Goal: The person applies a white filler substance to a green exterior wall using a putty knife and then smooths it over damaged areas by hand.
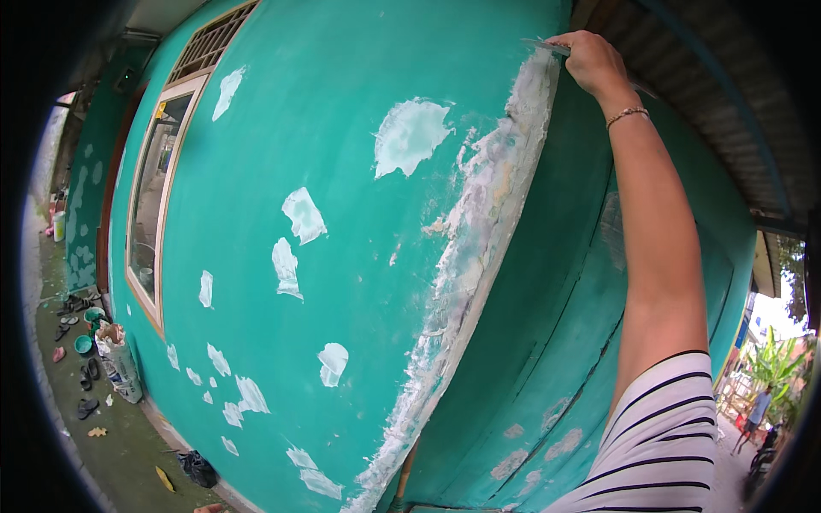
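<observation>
My right hand (596, 65) is raised high at the wall's corner, its fingers closed round a putty knife. The thin, flat blade of the putty knife (546, 46) lies at the top of the rough white filler (479, 231) that runs down the whole corner edge. On the green wall (282, 120), smooth white patches are scattered, among them a large filler patch (410, 137) left of the corner. Only a sliver of my left hand (208, 509) shows at the lower edge; its fingers and anything in them are hidden.
A framed window (158, 188) is set in the wall at left. Below it stand a paper sack (118, 363), a green bucket (83, 344), several sandals (88, 407) and a black plastic bag (197, 468). Corrugated roofing (718, 94) hangs at right. Far right, a person (756, 415) stands outdoors.
</observation>
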Action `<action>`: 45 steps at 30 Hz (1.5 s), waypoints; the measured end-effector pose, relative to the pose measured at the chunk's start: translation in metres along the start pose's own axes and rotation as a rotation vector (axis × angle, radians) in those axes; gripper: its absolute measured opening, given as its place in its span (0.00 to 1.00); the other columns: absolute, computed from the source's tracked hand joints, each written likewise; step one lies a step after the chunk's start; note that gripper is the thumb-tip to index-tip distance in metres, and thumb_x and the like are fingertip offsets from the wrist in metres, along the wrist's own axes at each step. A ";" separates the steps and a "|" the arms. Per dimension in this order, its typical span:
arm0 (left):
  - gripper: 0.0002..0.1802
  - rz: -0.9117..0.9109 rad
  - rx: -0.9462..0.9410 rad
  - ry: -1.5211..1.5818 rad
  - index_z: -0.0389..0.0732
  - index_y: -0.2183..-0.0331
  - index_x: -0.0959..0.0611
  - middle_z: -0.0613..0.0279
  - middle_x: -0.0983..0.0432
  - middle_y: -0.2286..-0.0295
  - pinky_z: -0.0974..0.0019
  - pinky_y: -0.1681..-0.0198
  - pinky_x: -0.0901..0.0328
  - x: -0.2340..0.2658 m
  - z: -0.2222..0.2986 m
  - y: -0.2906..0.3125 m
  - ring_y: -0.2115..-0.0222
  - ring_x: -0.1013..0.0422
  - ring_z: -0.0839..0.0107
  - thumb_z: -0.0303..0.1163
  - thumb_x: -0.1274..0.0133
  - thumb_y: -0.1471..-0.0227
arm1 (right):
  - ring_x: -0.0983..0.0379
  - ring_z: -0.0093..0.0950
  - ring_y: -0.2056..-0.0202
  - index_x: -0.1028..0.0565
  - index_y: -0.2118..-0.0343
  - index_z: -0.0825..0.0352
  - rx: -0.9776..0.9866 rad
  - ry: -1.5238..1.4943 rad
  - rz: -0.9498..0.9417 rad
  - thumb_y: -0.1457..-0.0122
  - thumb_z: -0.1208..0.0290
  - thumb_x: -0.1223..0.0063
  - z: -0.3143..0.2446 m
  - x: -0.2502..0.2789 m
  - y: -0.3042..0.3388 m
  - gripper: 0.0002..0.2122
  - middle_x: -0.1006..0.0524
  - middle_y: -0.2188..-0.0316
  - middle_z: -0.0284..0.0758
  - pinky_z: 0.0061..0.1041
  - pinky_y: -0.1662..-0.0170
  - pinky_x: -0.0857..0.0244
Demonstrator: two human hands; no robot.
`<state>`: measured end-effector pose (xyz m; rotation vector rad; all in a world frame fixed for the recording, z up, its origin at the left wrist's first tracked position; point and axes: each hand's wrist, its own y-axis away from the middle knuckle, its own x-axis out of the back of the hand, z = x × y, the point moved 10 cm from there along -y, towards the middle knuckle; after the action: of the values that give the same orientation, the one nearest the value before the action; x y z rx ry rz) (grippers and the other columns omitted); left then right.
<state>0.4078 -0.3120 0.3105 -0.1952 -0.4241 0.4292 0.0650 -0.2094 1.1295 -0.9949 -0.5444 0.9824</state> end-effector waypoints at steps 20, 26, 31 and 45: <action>0.12 0.055 0.014 0.029 0.37 0.66 0.19 0.53 0.28 0.70 0.62 0.64 0.37 0.023 -0.022 0.016 0.69 0.32 0.60 0.30 0.40 0.55 | 0.27 0.37 0.57 0.20 0.60 0.49 -0.125 0.014 -0.087 0.47 0.80 0.58 0.015 -0.010 -0.002 0.19 0.23 0.59 0.35 0.32 0.53 0.33; 0.12 0.018 -0.009 0.035 0.37 0.66 0.19 0.53 0.29 0.70 0.61 0.64 0.37 0.009 -0.021 0.023 0.69 0.32 0.59 0.30 0.40 0.55 | 0.27 0.44 0.62 0.20 0.61 0.52 0.055 0.070 -0.222 0.52 0.81 0.58 -0.023 -0.039 0.063 0.20 0.23 0.65 0.41 0.38 0.57 0.33; 0.11 0.035 -0.005 -0.009 0.37 0.66 0.19 0.53 0.29 0.71 0.61 0.64 0.37 0.022 -0.037 0.017 0.70 0.32 0.59 0.30 0.40 0.56 | 0.26 0.45 0.67 0.20 0.70 0.63 0.223 0.002 -0.274 0.48 0.72 0.54 -0.084 -0.014 0.153 0.10 0.23 0.72 0.45 0.38 0.63 0.32; 0.13 0.069 -0.035 -0.040 0.38 0.65 0.18 0.54 0.29 0.71 0.61 0.64 0.37 0.037 -0.029 0.020 0.69 0.33 0.61 0.31 0.40 0.55 | 0.27 0.19 0.67 0.27 0.63 0.70 -0.369 -1.206 -0.039 0.52 0.86 0.46 0.077 0.008 0.143 0.12 0.23 0.67 0.31 0.20 0.61 0.32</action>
<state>0.4434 -0.2805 0.2918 -0.2358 -0.4655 0.4944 -0.0511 -0.1407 1.0390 -0.5993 -1.7796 1.4275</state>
